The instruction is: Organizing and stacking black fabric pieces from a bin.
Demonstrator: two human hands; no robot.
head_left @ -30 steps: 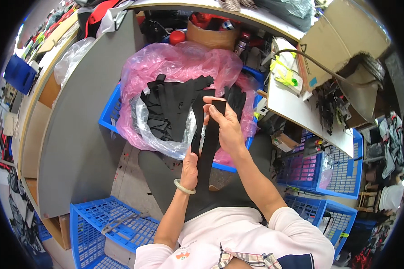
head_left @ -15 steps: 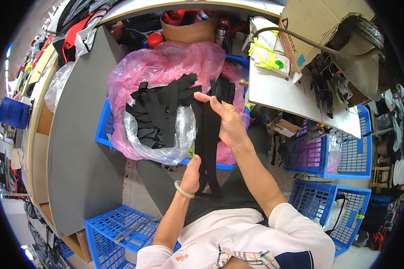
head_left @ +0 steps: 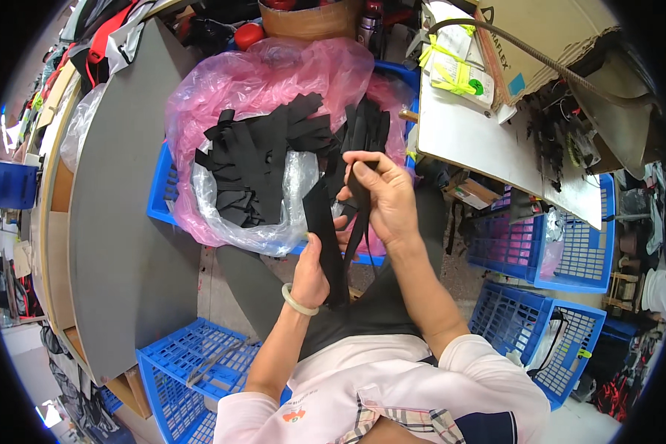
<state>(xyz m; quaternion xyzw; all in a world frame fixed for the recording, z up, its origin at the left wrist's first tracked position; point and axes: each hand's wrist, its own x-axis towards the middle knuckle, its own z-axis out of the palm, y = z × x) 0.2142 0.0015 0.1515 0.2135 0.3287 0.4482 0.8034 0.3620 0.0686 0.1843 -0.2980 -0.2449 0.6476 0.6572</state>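
Black webbing straps [head_left: 323, 222] hang between my two hands above my lap. My left hand [head_left: 311, 275], with a pale bangle at its wrist, is closed round the straps low down, the thumb up along their edge. Higher and to the right, my right hand [head_left: 389, 198] pinches the upper part of a black strap between thumb and fingers; that strap is folded and slants downward. Just beyond my hands lies a pile of black straps [head_left: 255, 140] on a clear plastic bag [head_left: 255, 238]. Beneath and around it a pink plastic bag [head_left: 274, 70] lines a blue crate [head_left: 157, 185].
A grey panel [head_left: 126, 222] stands at left, with a blue crate [head_left: 189, 362] below it. At right, a white table [head_left: 462, 133] carries a bent metal tube [head_left: 540, 55]. More blue crates [head_left: 510, 318] stand under it. A round cardboard tub [head_left: 311, 22] is at the back.
The straps, upright and flat before, are now spread apart. My right hand has moved slightly down and right with a folded strap end; the view has tilted so the crate sits higher.
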